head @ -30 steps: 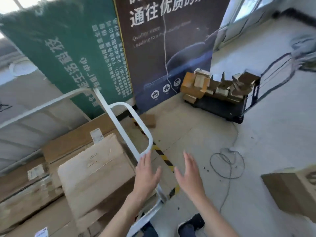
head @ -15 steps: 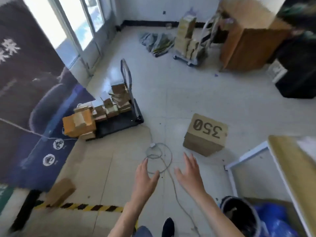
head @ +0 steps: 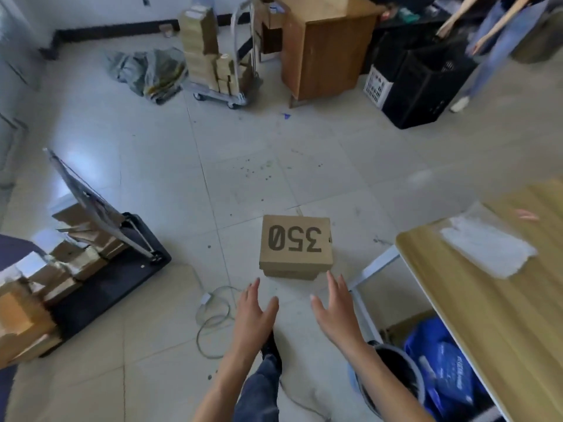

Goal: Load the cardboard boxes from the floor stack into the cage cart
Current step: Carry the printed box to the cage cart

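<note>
A brown cardboard box (head: 296,244) printed with "350" sits on the tiled floor just ahead of me. My left hand (head: 254,315) and my right hand (head: 335,312) are stretched out in front, fingers straight and spread, palms facing each other. Both hold nothing and hover a short way before the box, not touching it. The cage cart is out of view.
A black flat trolley (head: 112,284) piled with small boxes stands at left. A white cable (head: 213,312) coils on the floor by my left hand. A wooden table (head: 499,315) is at right, a bin and blue bag beneath. Another loaded trolley (head: 213,71), a cabinet and a person are farther back.
My view has swung right, away from the cart and banners, onto the "350" box, which is now closer and centred. Both hands stay empty and spread.
</note>
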A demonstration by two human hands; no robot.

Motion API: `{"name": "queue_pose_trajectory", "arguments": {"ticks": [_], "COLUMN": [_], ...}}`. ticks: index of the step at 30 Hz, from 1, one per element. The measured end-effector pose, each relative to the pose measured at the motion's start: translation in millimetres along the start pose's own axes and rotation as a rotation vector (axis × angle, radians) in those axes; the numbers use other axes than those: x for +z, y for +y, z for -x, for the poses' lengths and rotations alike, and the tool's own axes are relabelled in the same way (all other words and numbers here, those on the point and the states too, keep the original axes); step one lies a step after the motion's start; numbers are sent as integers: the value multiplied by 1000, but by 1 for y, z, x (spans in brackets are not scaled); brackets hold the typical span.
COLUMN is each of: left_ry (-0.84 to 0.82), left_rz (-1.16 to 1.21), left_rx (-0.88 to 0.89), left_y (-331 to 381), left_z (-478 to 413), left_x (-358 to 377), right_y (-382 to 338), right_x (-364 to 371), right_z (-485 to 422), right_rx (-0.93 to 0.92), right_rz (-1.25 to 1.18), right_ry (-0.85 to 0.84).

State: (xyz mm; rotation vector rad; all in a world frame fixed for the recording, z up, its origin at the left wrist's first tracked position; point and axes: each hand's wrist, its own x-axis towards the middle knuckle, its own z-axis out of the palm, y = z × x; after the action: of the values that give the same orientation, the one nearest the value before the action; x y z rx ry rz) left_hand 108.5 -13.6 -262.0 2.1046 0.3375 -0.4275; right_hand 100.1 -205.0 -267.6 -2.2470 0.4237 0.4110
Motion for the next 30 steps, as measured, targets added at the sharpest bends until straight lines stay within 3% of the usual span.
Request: {"name": "queue_pose_trajectory", "arguments": {"ticks": [8,14,25,30], "left_ry": [-70,-121,-144,-75], "left_rz": [-31,-18,-47,39], "left_rx": [-72,-250,-464,-486], "left_y": [41,34,-96,-173], "left_z": [-140,-239,-427,-498], "left_x": [7,39,152,197], "right_y": [-14,22,178,243], "right_x": [-24,-20,60,98], "right_z": [-118,-202,-425,-509], "right_rx": [100,210,352,509], "right_rz": [-46,-24,122,-49], "right_ry": [16,-4,-164,-112]}}
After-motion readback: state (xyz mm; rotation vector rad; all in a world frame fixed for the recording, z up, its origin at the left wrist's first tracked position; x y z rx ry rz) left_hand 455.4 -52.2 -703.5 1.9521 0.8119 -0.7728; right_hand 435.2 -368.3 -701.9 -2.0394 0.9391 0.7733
